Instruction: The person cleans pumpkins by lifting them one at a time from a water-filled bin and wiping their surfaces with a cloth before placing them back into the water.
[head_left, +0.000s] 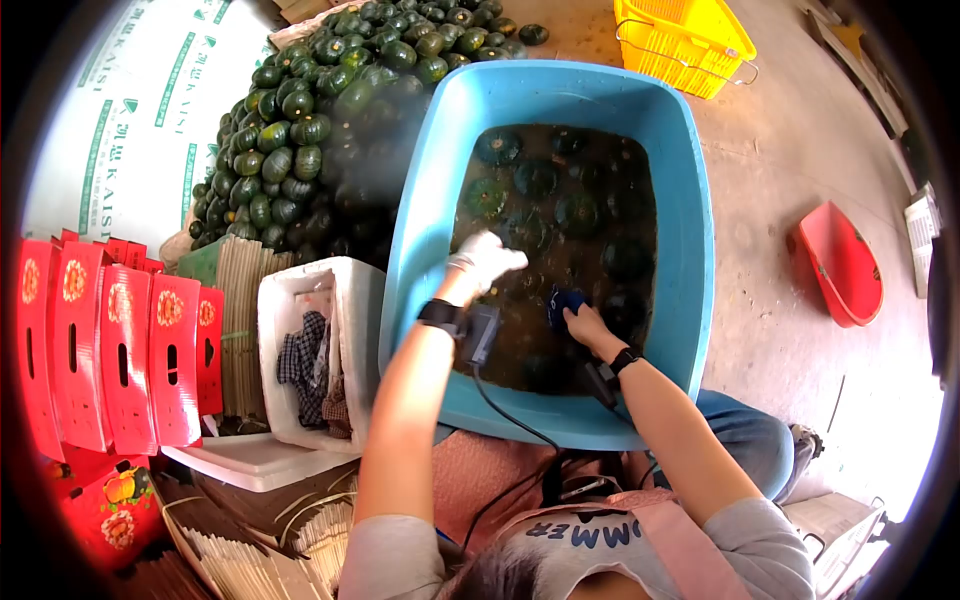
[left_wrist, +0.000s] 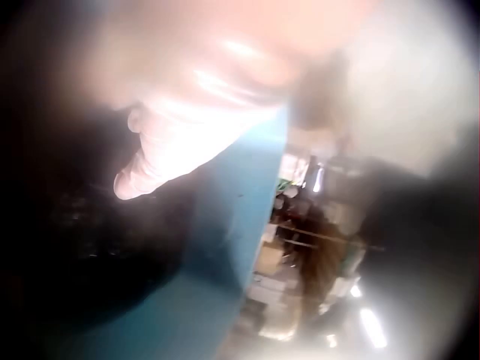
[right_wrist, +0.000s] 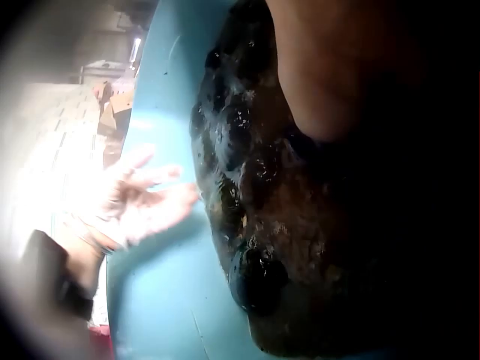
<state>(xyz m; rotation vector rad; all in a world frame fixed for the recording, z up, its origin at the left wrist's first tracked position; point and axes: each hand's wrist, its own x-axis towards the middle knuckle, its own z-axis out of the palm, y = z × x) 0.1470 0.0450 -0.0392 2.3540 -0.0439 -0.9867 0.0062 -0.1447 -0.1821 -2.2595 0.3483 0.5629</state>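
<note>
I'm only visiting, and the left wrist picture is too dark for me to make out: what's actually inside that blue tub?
Observer: Round, dark green squashes lie in murky brown water in the tub.
Visitor: And the person's other hand, what is it doing?
Observer: The right hand grips something dark blue, probably a cloth.
Visitor: Is anything past the tub's far end?
Observer: Yes, a yellow basket stands on the floor by its far right corner.

– Dressed how on top?
– In a grey short-sleeved T-shirt (head_left: 400,560), printed with dark lettering (head_left: 588,533), legible in part as "UMMER", and crossed by a pink band (head_left: 690,548).
– And below?
– In blue jeans (head_left: 745,440).
– At the wrists?
– Strapped with a black left wristband (head_left: 438,315) and a black right wristband (head_left: 626,360); fitted, on the left, with a dark camera box (head_left: 481,335) and black cable (head_left: 515,411).
</note>
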